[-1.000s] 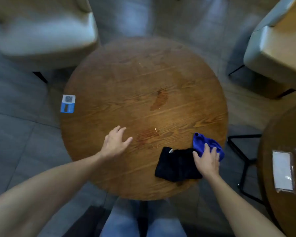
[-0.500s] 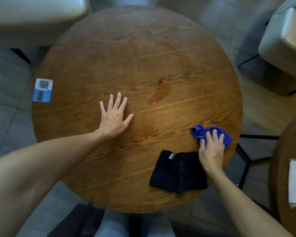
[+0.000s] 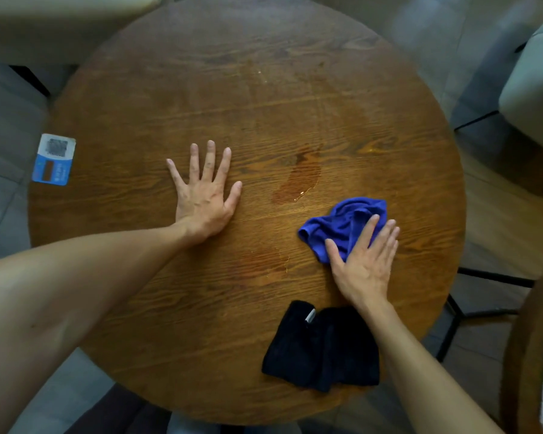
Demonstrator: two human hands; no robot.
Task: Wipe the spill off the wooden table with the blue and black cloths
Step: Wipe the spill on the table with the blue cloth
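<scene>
left hand (image 3: 203, 198): flat, fingers spread, palm on table (image 3: 201, 73), centre-left, grasping nothing. right hand (image 3: 362, 261): flat, pressing blue cloth (image 3: 336, 225), centre-right. spill (image 3: 298, 183): centre, just upper left of blue cloth. black cloth (image 3: 320, 349): lower right, untouched.

Blue cloth (image 3: 336, 227), black cloth (image 3: 320, 355), brown (grained) wooden table (image 3: 201, 89).

Two hands (image 3: 201, 198), two cloths (image 3: 342, 227), two spill patches (image 3: 301, 180), one sticker (image 3: 54, 159).
</scene>
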